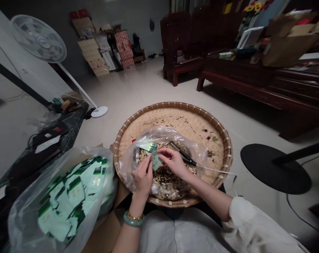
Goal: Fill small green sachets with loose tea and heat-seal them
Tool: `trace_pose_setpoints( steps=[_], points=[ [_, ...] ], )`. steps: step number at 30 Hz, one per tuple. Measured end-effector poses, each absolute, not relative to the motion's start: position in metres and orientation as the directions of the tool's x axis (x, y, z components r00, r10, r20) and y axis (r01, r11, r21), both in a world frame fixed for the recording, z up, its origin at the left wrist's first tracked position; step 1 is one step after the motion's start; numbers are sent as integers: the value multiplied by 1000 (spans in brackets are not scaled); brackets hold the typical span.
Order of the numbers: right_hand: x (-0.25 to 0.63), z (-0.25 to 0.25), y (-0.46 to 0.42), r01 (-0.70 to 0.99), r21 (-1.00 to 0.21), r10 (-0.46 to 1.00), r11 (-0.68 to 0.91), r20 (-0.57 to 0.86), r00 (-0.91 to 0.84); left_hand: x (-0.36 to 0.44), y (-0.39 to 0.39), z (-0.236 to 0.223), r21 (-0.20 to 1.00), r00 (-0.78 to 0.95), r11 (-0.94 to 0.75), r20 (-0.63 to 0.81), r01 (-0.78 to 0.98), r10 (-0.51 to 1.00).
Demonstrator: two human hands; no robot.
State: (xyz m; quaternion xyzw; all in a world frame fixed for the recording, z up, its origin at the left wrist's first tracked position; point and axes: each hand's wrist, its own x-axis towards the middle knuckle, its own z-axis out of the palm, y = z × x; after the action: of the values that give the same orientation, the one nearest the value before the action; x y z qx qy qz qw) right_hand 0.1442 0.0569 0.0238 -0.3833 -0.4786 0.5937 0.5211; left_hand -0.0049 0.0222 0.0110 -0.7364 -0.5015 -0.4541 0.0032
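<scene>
Two grips closed | left hand (142, 177): green sachet (155, 161) | right hand (173, 162): same sachet, pinched

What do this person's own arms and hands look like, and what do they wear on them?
The left hand and right hand are bare, without gloves. The left wrist wears a wide pale green bangle and a thin gold bracelet. The right arm has a loose white sleeve that ends partway up the arm.
</scene>
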Motion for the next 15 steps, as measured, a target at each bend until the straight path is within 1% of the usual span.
trace_pose_setpoints(
  steps=[2,4,7,10,15],
  points=[
    [145,24,57,-243,-970,985,-4,37,-167,-5,22,12,484,52,-479,662,733,748],
    [145,23,57,-245,-969,986,-19,22,-165,-6,22,12,489,42,-480,667,728,744],
    [144,22,56,-260,-965,988,-33,8,-155,-7,23,12,447,80,-508,688,736,721],
    [143,20,56,-279,-959,989,-45,-2,-151,-8,23,11,404,135,-521,679,752,721],
    [141,17,57,-318,-943,986,-93,-43,-161,-10,21,9,381,156,-508,662,772,733]
  ],
)
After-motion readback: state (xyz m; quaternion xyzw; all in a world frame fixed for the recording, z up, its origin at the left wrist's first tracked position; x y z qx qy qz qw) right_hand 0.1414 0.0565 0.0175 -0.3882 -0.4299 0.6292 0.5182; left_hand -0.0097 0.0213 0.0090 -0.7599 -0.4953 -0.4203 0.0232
